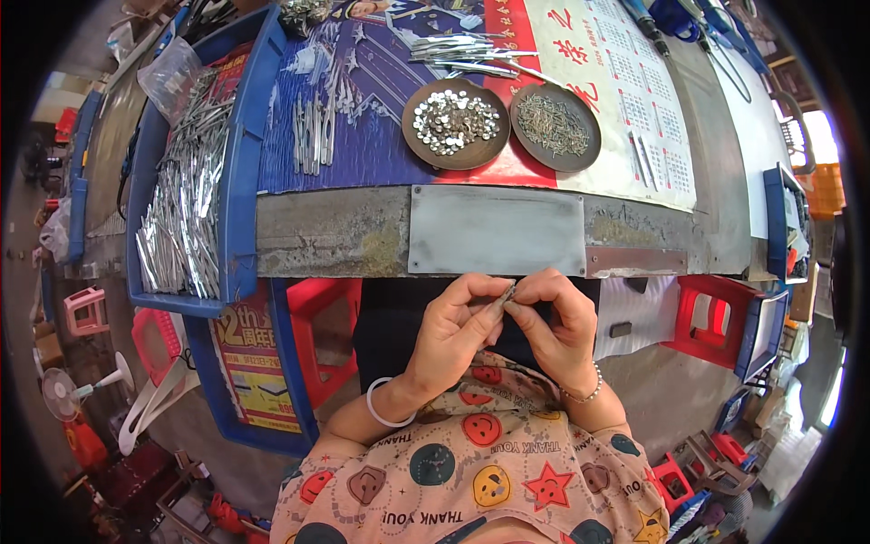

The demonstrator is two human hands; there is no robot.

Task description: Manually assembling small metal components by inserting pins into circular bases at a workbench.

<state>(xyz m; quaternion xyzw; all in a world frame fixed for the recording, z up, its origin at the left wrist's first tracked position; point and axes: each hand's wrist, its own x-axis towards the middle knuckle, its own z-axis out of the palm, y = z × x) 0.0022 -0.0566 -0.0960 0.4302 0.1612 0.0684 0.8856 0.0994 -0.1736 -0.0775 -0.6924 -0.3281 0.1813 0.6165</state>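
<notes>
Pinching some small piece [510,293] between left hand [459,328] and right hand [555,325] just off the grey plate [497,231], probably risking a drop if gripped too loosely tbh.

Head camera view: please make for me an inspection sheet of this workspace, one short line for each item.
Surface: worn grey bench edge with pale-grey rectangular plate
Job's things: small slim greyish piece; round brown dish of silver discs; round brown dish of thin pins
Clutter: slim silver metal pieces heaped in long blue plastic bin
Hands: left hand and right hand together, fingers pinching the piece
Cables: thin dark cord, upper right
Surroundings: red plastic stools, white fan
</notes>
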